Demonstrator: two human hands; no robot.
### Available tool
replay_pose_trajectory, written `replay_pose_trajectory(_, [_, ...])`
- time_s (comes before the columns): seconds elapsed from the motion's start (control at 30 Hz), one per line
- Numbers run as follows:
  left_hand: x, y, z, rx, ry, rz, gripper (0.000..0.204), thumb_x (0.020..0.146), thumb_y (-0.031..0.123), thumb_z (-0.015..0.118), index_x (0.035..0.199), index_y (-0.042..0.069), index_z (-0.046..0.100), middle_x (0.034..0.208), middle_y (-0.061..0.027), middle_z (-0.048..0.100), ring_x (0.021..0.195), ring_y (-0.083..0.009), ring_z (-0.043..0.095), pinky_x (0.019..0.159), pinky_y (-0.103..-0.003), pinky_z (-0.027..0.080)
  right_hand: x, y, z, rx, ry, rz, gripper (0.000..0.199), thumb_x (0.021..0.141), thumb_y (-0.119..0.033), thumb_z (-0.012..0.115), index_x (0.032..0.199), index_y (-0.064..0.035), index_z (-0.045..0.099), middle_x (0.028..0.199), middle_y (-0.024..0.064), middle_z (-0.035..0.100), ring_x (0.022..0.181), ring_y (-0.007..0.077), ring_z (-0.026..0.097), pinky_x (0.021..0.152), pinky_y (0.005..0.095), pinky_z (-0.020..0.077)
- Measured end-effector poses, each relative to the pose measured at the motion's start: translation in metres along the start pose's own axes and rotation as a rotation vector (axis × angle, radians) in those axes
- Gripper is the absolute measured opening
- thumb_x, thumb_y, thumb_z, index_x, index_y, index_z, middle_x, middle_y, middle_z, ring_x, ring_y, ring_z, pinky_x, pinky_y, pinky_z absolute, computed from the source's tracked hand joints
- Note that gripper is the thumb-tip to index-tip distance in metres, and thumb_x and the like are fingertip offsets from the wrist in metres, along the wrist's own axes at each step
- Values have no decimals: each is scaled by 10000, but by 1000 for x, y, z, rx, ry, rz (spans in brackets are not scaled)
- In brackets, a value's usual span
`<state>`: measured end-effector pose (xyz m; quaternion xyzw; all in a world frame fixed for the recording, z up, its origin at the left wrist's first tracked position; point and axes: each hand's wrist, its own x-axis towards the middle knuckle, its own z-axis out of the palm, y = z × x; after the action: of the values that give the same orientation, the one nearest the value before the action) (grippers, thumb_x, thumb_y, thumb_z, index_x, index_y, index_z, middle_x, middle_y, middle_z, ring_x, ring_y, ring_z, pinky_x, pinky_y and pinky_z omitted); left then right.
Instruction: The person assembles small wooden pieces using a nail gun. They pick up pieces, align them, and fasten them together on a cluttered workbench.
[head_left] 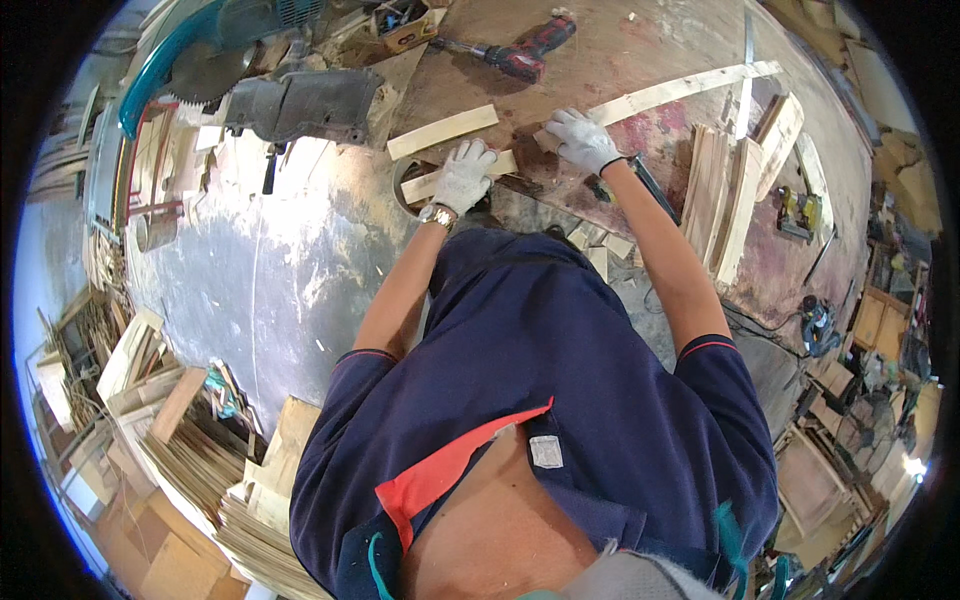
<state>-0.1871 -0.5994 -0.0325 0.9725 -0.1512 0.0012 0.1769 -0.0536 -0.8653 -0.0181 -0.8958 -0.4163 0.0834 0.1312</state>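
White work gloves cover both of my hands. My left hand (467, 176), with a wristwatch at its cuff, is closed over a short pale wooden piece (424, 187), whose ends show on either side of the fingers. Just beyond it lies another short wooden piece (442, 132), apart from the hand. To the right, my right hand (582, 141) grips the near end of a long, slightly curved wooden strip (690, 90), which runs away to the far right over the worktable (620, 45). The fingertips of both hands are partly hidden.
A red and black cordless drill (530, 52) lies at the back. Far left stands a teal saw with a toothed blade (208, 76). Bundled wooden strips (708, 185) and a yellow tool (798, 213) lie on the right. Stacked boards (255, 545) fill the lower left.
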Motion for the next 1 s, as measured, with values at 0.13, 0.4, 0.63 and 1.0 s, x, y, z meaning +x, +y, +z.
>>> replay_pose_trajectory(0.13, [37, 8, 20, 4, 59, 56, 476, 779, 216, 771, 1228, 129, 641, 1214, -126, 576, 1207, -336, 543, 1019, -483, 466, -6, 0, 1, 51, 36, 47, 460, 752, -109, 708, 1209, -87, 658, 1223, 114, 597, 1260, 341, 543, 1039, 456, 488])
replay_pose_trajectory(0.4, [49, 29, 19, -108, 11, -88, 518, 770, 246, 786, 1244, 103, 632, 1205, -153, 569, 1203, -370, 534, 1023, -494, 456, -11, -8, 6, 77, 42, 147, 459, 769, -96, 697, 1227, -106, 690, 1277, 137, 581, 1317, 362, 514, 1077, 458, 476])
replay_pose_trajectory(0.63, [67, 40, 38, -72, 74, -67, 586, 700, 240, 848, 1226, 100, 630, 1220, -152, 568, 1214, -370, 529, 1034, -507, 442, -10, -8, 10, 76, 44, 165, 465, 757, -97, 716, 1221, -110, 701, 1291, 140, 578, 1331, 380, 503, 1085, 466, 470])
replay_pose_trajectory(1.0, [70, 41, 50, -108, 158, -121, 544, 687, 177, 828, 1191, 98, 641, 1200, -153, 586, 1193, -372, 551, 1028, -486, 464, -11, -12, 8, 77, 51, 189, 486, 757, -90, 723, 1242, -116, 699, 1299, 142, 568, 1341, 373, 491, 1114, 471, 451])
